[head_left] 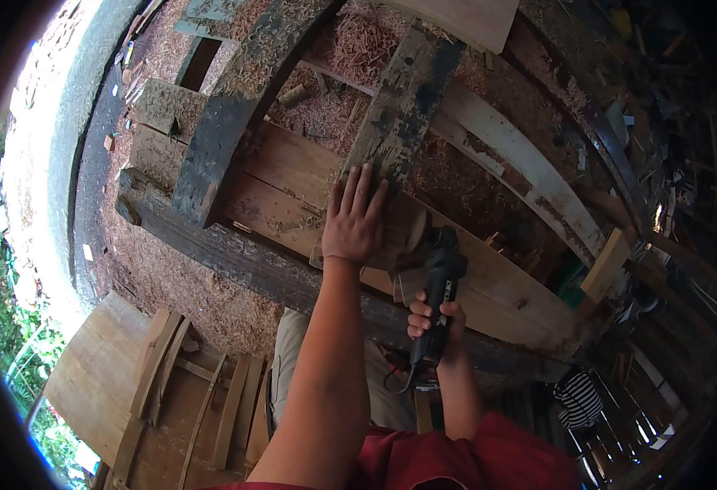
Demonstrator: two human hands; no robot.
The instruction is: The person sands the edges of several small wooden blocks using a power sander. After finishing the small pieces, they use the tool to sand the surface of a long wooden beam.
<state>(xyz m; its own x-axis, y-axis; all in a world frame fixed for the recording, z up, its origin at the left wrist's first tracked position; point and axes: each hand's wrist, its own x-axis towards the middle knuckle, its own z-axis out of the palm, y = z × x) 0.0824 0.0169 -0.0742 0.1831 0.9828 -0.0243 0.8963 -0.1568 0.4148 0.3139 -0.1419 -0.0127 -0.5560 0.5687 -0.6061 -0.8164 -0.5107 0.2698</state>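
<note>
My left hand (354, 219) lies flat with its fingers stretched out, pressing on a piece of wood (393, 238) at the middle of the bench. Its fingertips reach the lower end of a worn dark beam (403, 102). My right hand (436, 320) is wrapped round the body of a black angle grinder (441, 282). The grinder's head points away from me, and its round disc (416, 232) is right at the edge of the wood beside my left hand. A cord leaves the back of the tool.
A long pale plank (497, 282) runs beneath the work, along a dark front beam (211, 245). Another dark beam (227, 122) crosses at left. Reddish wood shavings (362, 49) cover the gaps and ground. Loose boards (158, 359) lie lower left; striped cloth (579, 398) hangs lower right.
</note>
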